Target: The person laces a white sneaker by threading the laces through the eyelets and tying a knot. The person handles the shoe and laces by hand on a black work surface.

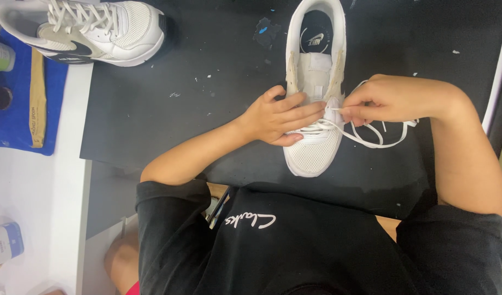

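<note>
A white shoe (315, 109) lies on the black mat (207, 98) that covers the counter (71, 164), its toe pointing toward the person and its open heel end away from them. The left hand (278, 116) rests flat on the near left side of the shoe, fingers spread a little and laid across the laced part; it presses down rather than closing round anything, and its palm hides the shoe's left edge. The right hand (387, 98) sits just right of the shoe's tongue, its grip pressed together with thumb and fingertips pinching a white lace (371, 139) close to the eyelets. The exact spot where the lace enters the shoe is covered by the fingers and cannot be made out. The loose part of the lace loops out over the mat to the right of the shoe and curls back under the right wrist, where its end is lost from sight. Far to the left of the shoe, at the top edge, a second white shoe (87, 30) with dark trim lies on its side, fully laced, its heel cut off by the frame. Below it, a blue cloth (16, 120) carries a tan paper sleeve (37, 98). A small bottle (0, 54) beside it is only partly in view. The person's black shirt (294, 246) blocks the near edge of the mat.
</note>
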